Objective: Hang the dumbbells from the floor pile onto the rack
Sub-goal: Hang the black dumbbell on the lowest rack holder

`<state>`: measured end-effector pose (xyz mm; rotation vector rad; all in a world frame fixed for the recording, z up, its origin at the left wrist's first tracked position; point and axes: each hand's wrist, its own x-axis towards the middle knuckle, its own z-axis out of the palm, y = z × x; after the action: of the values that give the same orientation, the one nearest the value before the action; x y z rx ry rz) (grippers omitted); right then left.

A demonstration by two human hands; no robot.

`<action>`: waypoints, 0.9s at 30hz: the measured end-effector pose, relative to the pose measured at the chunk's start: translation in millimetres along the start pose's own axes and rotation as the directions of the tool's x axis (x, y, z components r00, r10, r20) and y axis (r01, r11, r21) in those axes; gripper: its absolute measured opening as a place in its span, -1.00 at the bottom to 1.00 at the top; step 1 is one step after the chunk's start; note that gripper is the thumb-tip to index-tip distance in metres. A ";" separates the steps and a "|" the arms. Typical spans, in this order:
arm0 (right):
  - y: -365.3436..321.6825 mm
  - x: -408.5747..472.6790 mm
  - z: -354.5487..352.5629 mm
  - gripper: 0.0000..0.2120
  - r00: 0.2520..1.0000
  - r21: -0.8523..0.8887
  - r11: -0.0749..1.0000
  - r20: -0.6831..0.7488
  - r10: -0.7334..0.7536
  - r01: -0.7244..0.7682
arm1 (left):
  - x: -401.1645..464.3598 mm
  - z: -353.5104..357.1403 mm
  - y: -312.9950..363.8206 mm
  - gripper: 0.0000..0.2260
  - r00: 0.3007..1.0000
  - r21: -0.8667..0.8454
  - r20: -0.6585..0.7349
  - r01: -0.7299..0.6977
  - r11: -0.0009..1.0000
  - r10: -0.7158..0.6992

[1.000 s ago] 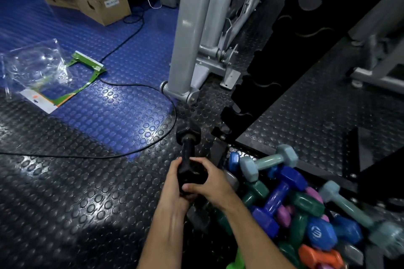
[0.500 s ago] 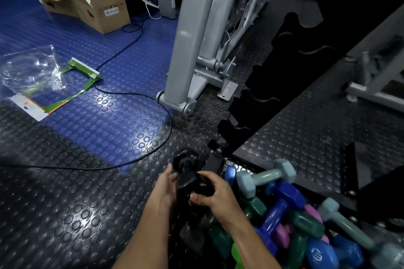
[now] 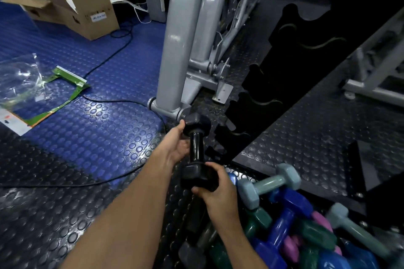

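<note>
A black dumbbell (image 3: 196, 148) is held off the floor, lengthwise away from me. My right hand (image 3: 215, 192) grips its near head from the right. My left hand (image 3: 177, 146) supports the handle and far head from the left, thumb on the head. The black rack (image 3: 269, 102) with scalloped cradles rises just beyond and right of the dumbbell, its cradles bare. The floor pile (image 3: 295, 225) of blue, teal, green and pink dumbbells lies at the lower right, beside my right forearm.
A grey machine post (image 3: 175, 50) stands left of the rack. A black cable (image 3: 122, 102) crosses the blue studded floor. A cardboard box (image 3: 87, 11) and a plastic bag (image 3: 19, 81) lie at the left. A grey frame (image 3: 371, 76) sits far right.
Both hands have lifted the black dumbbell forward toward the rack's low end. My left hand has slid up from the near head to the handle and far head.
</note>
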<state>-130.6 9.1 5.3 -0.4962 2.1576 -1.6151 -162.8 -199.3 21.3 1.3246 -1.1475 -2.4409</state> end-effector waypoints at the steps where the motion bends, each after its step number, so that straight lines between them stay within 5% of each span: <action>1: 1.5 6.9 -1.8 -0.32 1.000 0.013 1.000 -0.005 0.000 0.000 | 6.2 3.9 5.4 -0.58 1.000 0.023 0.011 0.011 1.000 -0.011; 7: 16.6 23.4 4.8 -0.30 0.986 -0.042 0.996 -0.146 -0.082 0.076 | 30.0 25.3 13.9 -0.59 0.997 0.260 0.009 0.068 0.963 -0.073; 16: 13.7 32.5 17.6 -0.29 0.944 -0.075 0.991 -0.303 -0.129 0.111 | 51.9 46.2 23.8 -0.66 1.000 0.308 0.008 0.002 0.951 -0.005; 27: 26.2 55.3 24.5 -0.46 0.831 0.196 0.977 -0.526 0.179 -0.087 | 57.4 73.7 25.8 -0.72 0.994 0.322 0.039 -0.107 0.941 0.099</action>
<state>-166.6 -31.8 -31.8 0.1976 2.3372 -2.0075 -259.6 -201.9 24.7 1.2785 -1.6361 -2.2680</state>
